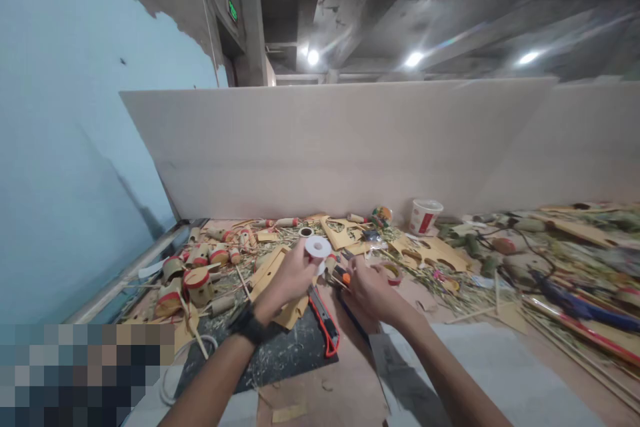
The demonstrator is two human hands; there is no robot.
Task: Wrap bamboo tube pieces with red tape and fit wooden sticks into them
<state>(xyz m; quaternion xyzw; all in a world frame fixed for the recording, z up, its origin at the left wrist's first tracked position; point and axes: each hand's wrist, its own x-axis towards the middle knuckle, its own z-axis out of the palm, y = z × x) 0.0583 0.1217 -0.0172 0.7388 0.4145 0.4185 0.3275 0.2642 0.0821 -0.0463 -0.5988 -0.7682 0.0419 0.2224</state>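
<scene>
We hold one white spool (321, 247) over cluttered workbench (345, 390), left hand (293, 273) clamped on it. Our right hand (371, 288), fingers curled, sits beside one orange-marked item (345, 278); grip, we cannot tell. Nearer us: one red-edged cutter (326, 319), one black mat (295, 355). Beyond: one white tub (425, 217), three ceiling lights (414, 59).

Left hand (299, 272) gripping white spool (327, 247), right hand (369, 285) beside orange piece (346, 278), cluttered workbench (345, 380), pale panel (340, 147) behind

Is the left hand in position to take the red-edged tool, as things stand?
Probably not at once: the left hand holds the white spool. The red-edged tool lies close by, its near end uncovered.
</scene>
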